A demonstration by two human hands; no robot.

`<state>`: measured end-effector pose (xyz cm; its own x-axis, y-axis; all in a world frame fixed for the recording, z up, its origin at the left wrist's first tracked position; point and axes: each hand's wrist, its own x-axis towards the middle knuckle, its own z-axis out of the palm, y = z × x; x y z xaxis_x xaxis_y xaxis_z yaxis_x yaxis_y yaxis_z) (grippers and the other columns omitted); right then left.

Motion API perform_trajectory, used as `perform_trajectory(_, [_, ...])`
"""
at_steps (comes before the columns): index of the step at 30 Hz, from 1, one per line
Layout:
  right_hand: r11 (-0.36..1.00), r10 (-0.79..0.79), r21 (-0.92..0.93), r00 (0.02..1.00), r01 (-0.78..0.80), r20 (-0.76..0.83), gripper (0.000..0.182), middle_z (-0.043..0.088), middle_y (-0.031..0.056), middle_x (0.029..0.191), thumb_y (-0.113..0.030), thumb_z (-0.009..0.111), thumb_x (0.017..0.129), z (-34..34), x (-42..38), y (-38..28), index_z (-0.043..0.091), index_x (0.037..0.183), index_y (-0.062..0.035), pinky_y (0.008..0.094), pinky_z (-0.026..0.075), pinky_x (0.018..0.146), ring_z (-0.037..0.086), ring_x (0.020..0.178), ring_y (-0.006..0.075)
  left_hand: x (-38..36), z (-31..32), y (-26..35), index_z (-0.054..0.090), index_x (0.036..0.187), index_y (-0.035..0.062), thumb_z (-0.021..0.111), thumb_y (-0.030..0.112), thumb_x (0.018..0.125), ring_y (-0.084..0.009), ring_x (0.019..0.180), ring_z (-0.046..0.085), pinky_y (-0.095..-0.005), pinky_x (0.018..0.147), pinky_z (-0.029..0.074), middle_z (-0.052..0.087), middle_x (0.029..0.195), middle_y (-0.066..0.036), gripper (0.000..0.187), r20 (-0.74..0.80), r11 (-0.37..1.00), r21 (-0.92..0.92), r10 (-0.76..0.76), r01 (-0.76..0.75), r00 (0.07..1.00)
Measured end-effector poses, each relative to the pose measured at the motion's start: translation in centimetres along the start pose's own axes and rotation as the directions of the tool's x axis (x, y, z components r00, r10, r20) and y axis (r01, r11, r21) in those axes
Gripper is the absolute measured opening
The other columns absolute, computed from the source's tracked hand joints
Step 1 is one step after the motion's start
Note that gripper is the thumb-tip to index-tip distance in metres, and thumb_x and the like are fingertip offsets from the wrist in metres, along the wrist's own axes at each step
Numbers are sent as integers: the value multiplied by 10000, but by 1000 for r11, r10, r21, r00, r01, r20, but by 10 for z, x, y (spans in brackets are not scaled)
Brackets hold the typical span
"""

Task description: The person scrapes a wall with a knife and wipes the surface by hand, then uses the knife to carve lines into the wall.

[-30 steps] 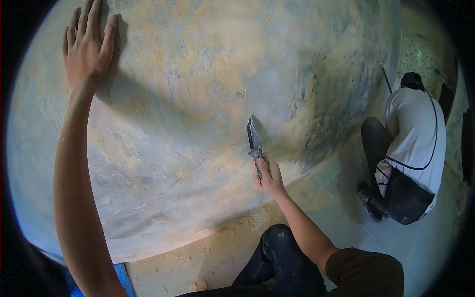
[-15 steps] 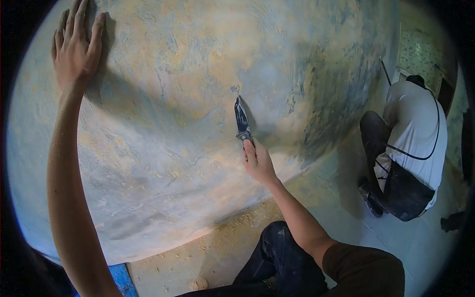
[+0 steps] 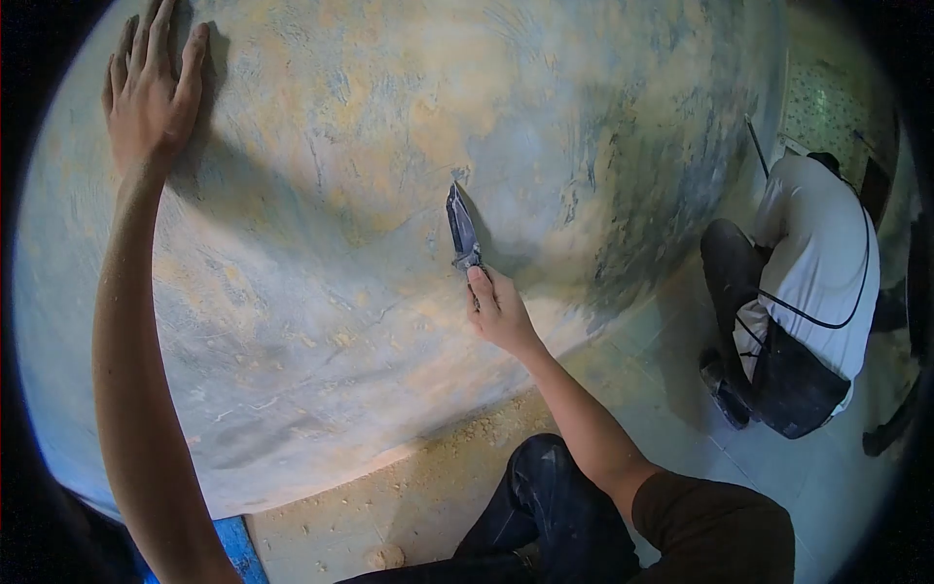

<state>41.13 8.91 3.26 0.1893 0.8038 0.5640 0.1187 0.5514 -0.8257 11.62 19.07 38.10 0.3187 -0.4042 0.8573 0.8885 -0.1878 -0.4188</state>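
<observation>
A large curved surface [image 3: 321, 263], mottled grey, blue and yellowish, fills most of the view. High on its left side my left hand [image 3: 151, 102] rests flat, fingers stretched and pointing up. My right hand [image 3: 498, 307] is wrapped around the handle of a dark knife [image 3: 463, 226] with pale smears on its blade. The blade points up and slightly left, its tip right at a small dark scraped spot on the surface. Its shadow falls just to the right.
Pale crumbs and dust lie on the tiled floor [image 3: 457, 467] below the surface's lower edge. At the right a person [image 3: 808, 263] in a white shirt crouches, a dark cable across the back. A blue object [image 3: 238, 550] shows at lower left.
My right hand and the knife have shifted slightly left and up, and the blade leans more to the left. My left hand stays in place.
</observation>
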Motion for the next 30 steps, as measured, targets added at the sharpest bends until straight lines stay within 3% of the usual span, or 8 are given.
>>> perform_trajectory(3, [989,129,63,990,-133,54,471,431,-24,597,-455,409,1058,-4,-19,-6,503,824,-57,275,357,480,439,504,85,-1,1,-2,274,1552,345,287,633,992,-195,1502,211,-411,1243,119,260,1620,61,630,0,1000,-11,14,-14,1000])
perform_trajectory(6, [933,337,110,939,-343,70,489,400,-36,564,-484,395,1056,-5,-43,15,491,803,-77,267,341,433,416,449,79,-1,2,-2,273,1551,352,281,642,989,-196,1501,213,-418,1242,119,257,1621,64,633,-6,1000,7,3,-3,1000])
perform_trajectory(12, [904,304,269,942,-331,139,490,394,-29,553,-521,398,1044,5,-21,-15,462,826,-86,272,347,380,412,392,88,-3,4,-3,269,1550,364,290,648,984,-197,1497,223,-413,1242,123,254,1622,68,634,-20,1000,10,5,-5,1000])
perform_trajectory(15, [903,196,371,977,-215,88,442,436,-10,609,-472,411,1055,14,-17,-13,474,883,-71,271,353,386,420,408,98,-2,3,-4,273,1549,364,295,643,985,-197,1496,228,-410,1242,130,256,1621,69,629,-27,1000,-2,15,-15,1000])
perform_trajectory(18, [862,248,451,968,-230,19,457,417,-23,606,-495,421,1045,19,-37,-10,454,844,-86,258,331,382,396,399,75,-1,2,-4,281,1547,363,296,639,986,-198,1495,229,-411,1241,135,264,1618,70,625,-35,1000,-7,19,-19,999])
perform_trajectory(24, [776,415,484,905,-405,93,436,404,-26,618,-474,396,1059,20,-50,14,449,877,-81,271,306,371,315,418,74,-2,3,-4,290,1545,358,297,634,988,-202,1494,232,-409,1241,139,272,1615,71,621,-35,1000,8,20,-20,999])
perform_trajectory(30, [867,261,437,965,-239,10,464,369,-49,580,-522,436,1032,32,-14,-21,420,829,-104,251,261,362,298,396,50,-4,7,-4,270,1550,361,297,641,987,-195,1495,228,-406,1240,150,272,1614,70,630,-32,1000,26,8,-7,999])
